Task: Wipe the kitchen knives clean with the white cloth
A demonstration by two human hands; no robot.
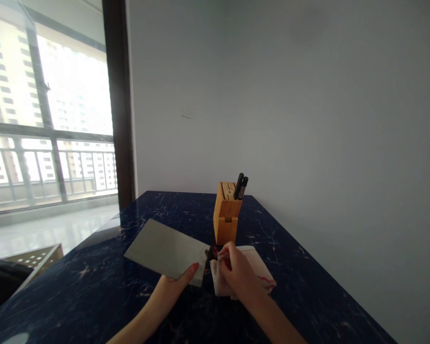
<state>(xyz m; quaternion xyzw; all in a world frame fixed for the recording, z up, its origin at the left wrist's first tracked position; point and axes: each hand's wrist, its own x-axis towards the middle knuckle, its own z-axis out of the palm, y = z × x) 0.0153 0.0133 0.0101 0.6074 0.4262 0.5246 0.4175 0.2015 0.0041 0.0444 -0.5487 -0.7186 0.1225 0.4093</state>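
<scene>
A cleaver with a broad, plain grey blade [165, 246] is tilted above the table, its wide face toward me. My left hand [181, 279] grips the blade's lower edge near the handle end, thumb on the face and fingers hidden underneath. The short dark part of the handle [212, 253] shows beside the blade; the rest is hidden. My right hand [236, 270] is closed in a pinch at the left edge of a folded white cloth [256, 265] with reddish marks. Its palm covers part of the cloth.
Just behind my hands stands a wooden knife block [225, 220] with black-handled knives [240, 186] in its right side. The dark blue marbled table [304, 296] runs up to a pale wall on the right. A perforated light-coloured piece [39, 260] is beyond the left edge.
</scene>
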